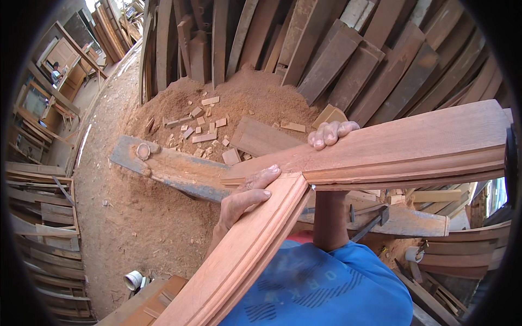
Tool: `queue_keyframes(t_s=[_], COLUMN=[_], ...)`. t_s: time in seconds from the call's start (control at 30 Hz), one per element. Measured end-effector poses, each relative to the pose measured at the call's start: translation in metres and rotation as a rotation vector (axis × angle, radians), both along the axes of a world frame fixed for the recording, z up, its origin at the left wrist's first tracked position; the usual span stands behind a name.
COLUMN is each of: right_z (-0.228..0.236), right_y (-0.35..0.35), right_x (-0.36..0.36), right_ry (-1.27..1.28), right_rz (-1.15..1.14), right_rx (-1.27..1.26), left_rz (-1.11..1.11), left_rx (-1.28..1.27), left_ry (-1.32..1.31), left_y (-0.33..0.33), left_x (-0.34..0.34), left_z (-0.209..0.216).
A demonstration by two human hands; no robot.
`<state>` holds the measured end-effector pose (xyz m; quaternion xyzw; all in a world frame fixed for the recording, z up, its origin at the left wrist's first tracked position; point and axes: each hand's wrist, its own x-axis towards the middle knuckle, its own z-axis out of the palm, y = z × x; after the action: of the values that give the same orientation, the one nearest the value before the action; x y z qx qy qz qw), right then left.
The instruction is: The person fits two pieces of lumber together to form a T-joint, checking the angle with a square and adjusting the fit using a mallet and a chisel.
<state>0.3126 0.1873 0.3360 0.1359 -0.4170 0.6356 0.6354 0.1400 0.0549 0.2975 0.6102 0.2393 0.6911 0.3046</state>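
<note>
Two reddish moulded wooden boards meet at an angled corner in front of me. The longer board stretches off to the right, and the narrower board slants down to the lower left. My left hand is closed around the narrower board close to the corner, its thumb and a finger showing on the left side. Over the far edge of the longer board curl the fingers of my right hand; its palm is hidden behind the wood, and the forearm passes underneath. A thin gap shows at the inner end of the joint.
Below the boards lies a heavy, worn beam across a sawdust heap strewn with offcuts. Planks lean along the back. A clamp-like metal bar is at right, a white cup lower left. Far left, a person sits.
</note>
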Motion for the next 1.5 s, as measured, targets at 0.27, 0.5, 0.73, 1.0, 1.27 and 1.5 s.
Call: queue_keyframes(t_s=[0.27,0.5,0.73,1.0,1.27,1.5], right_z=[-0.006,0.004,0.006,0.005,0.001,-0.035], right_y=[-0.002,-0.008,-0.005,-0.017,-0.048,-0.050], right_x=[-0.018,-0.019,-0.016,-0.017,-0.036,-0.023], right_ry=[0.084,0.111,0.095,0.104,0.058,-0.112], right_rz=[0.153,0.137,0.192,0.143,-0.010,-0.226], right_rx=[0.060,0.158,0.224,0.195,-0.052,-0.513], left_rz=[0.092,0.106,0.310,0.037,0.150,0.049], left_rx=[0.033,-0.021,0.054,0.083,0.058,-0.217], left_ry=[0.158,0.283,0.413,0.245,0.317,0.210], left_y=[-0.017,-0.034,-0.042,-0.037,-0.047,-0.043], left_x=[-0.021,-0.031,-0.033,-0.031,-0.036,-0.026], left_z=[0.026,0.042,0.057,0.041,0.038,0.010])
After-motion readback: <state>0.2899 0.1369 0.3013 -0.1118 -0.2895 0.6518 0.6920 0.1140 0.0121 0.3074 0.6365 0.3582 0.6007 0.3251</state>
